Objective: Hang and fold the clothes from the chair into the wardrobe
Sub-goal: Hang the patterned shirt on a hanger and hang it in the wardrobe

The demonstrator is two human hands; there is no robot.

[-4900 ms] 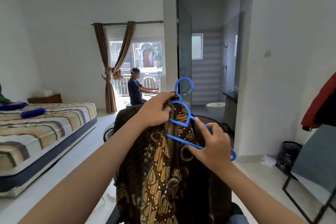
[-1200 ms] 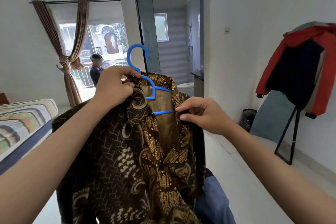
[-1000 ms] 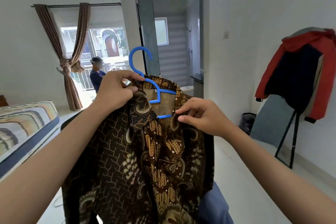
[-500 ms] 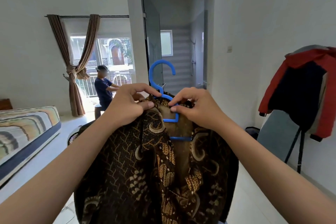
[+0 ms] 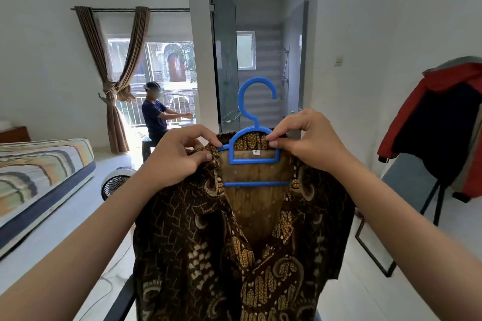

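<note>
The batik shirt (image 5: 234, 242) hangs on the blue plastic hanger (image 5: 254, 150), held up at chest height in front of the person, in the middle of the room. The left hand (image 5: 180, 154) pinches the collar fabric at the hanger's left shoulder; the right hand (image 5: 307, 138) pinches collar and hanger rim together at the right shoulder. Both grips are narrow, fingertip pinches on cloth.

Handling: the shirt appears light, soft and limp; it drapes freely and offers no stiffness of its own. The front is open, so either side can slide off a smooth plastic arm if the hanger tilts. The hanger is rigid and light. Best hold for carrying is judged to be the neck below the hook (image 5: 257, 91), keeping the hanger level.

Clearances: the shirt hem hangs over a dark chair frame (image 5: 122, 302) at bottom left and may snag on it. A fan (image 5: 114, 182) and the bed (image 5: 39, 177) stand to the left. A rack with jackets (image 5: 443, 125) stands to the right. Open floor lies ahead toward the bathroom doorway (image 5: 260, 47). The wardrobe is not in view.
</note>
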